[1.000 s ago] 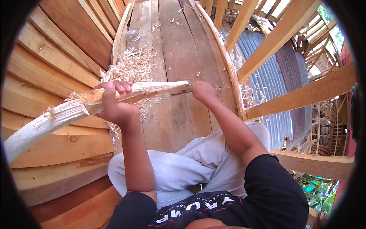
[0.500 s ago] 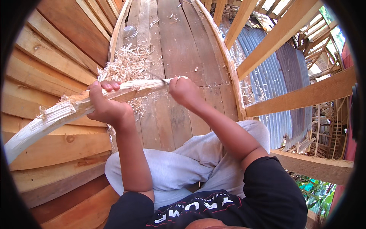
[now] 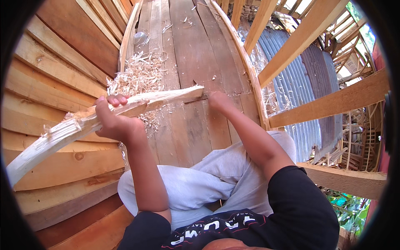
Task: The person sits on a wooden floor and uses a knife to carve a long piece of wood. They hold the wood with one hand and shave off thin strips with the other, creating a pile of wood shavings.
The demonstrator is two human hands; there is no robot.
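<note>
A long, curved, pale piece of wood (image 3: 162, 96) slants across in front of me, stripped and splintered, with its tip toward the middle of the floor. My left hand (image 3: 118, 118) is closed around it, thumb and fingertips showing over the top. Just beyond the tip, to the right, my right hand (image 3: 218, 101) makes a fist around the handle of a knife, which the fingers hide. The thin, dark knife blade (image 3: 196, 100) points left below the tip, hard to tell from the floor seam there. Blade and wood look apart.
Curly wood shavings (image 3: 141, 73) lie heaped on the plank floor (image 3: 196, 50) beyond my left hand. A clear cup (image 3: 141, 38) rests farther off. A board wall (image 3: 54, 83) rises at the left; wooden rails (image 3: 329, 98) and corrugated metal sheets (image 3: 291, 75) are on the right.
My right hand has moved right and slightly nearer with the knife, off the end of the wood. My left hand keeps its grip; the wood has shifted only slightly.
</note>
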